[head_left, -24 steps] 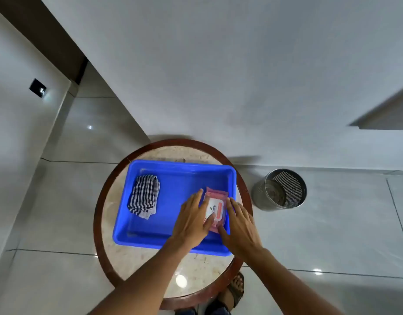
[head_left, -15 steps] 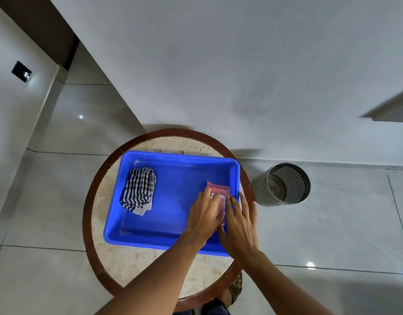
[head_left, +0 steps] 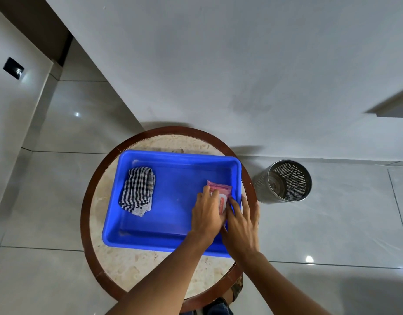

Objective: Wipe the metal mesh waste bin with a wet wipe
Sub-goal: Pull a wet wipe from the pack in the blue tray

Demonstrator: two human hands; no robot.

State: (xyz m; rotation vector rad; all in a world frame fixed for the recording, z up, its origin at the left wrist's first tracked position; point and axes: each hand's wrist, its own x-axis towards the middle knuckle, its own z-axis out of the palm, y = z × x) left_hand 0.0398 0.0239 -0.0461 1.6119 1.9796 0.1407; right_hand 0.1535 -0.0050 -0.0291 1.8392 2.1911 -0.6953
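Observation:
A pink pack of wet wipes [head_left: 221, 193] lies at the right end of a blue plastic tray [head_left: 173, 192]. My left hand [head_left: 207, 214] lies on top of the pack and covers most of it. My right hand [head_left: 241, 226] touches the pack's near right edge, fingers spread over the tray's rim. The metal mesh waste bin [head_left: 284, 181] stands upright on the floor to the right of the table, apart from both hands.
The tray rests on a round marble-topped table with a brown wooden rim [head_left: 87, 201]. A folded checked cloth [head_left: 138, 190] lies in the tray's left end. A white wall rises behind; glossy floor tiles surround the table. My foot [head_left: 238, 289] shows under the table edge.
Both hands have closed in over the wet wipes pack, covering more of it. The camera view has shifted a little.

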